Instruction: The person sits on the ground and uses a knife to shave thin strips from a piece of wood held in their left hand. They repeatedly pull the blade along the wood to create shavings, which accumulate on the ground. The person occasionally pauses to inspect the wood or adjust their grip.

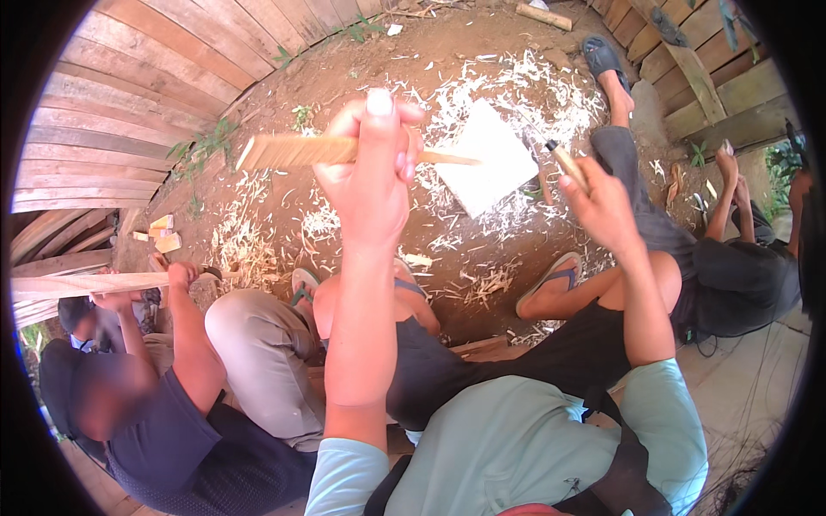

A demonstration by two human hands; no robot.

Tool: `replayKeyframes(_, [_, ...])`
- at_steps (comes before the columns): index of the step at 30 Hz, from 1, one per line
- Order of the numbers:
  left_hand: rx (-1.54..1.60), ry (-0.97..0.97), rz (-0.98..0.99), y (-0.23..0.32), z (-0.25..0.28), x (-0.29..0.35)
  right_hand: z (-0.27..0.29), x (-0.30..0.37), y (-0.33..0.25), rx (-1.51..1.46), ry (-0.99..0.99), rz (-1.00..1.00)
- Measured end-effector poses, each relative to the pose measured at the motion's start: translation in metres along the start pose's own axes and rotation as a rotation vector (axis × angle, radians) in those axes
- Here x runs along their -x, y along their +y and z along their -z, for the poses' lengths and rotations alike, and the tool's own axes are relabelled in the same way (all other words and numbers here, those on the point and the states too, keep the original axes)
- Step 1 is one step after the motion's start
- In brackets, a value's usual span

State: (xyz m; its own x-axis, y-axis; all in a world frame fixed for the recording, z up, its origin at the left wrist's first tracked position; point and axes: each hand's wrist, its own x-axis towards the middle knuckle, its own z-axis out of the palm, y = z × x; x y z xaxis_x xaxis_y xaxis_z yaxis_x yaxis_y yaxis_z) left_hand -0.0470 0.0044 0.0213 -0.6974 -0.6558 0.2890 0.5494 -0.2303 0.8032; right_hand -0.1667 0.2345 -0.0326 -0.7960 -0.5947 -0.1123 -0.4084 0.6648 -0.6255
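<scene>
My left hand (370,163) is raised in the middle of the view, closed around a pale wooden comb-shaped piece (288,152). Its wide part, marked with fine lines like teeth, sticks out to the left, and a thin tapered tail points right. To the right, my right hand (598,202) grips a carving knife (570,165) by its light wooden handle. The narrow blade points up and away to the left, apart from the wooden piece. Beyond and between both hands, a white sheet (486,172) lies on the dirt floor among shavings.
Pale wood shavings (495,279) litter the ground. At left, a co-worker (172,404) holds a long wooden strip (95,285). Another person's hands (731,176) show at far right. Small wood blocks (163,232) lie near the plank wall (112,129). A short stick (544,15) lies at the back.
</scene>
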Motion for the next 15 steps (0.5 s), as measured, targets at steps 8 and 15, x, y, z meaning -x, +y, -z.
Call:
replayKeyframes(8, [-0.088,0.021,-0.200,-0.004,-0.004,-0.007,-0.057,-0.008,0.016,-0.477,-0.265,0.031])
replayKeyframes(15, [-0.297,-0.024,-0.247,-0.003,-0.009,-0.008,-0.041,-0.007,0.019,-0.547,-0.103,0.079])
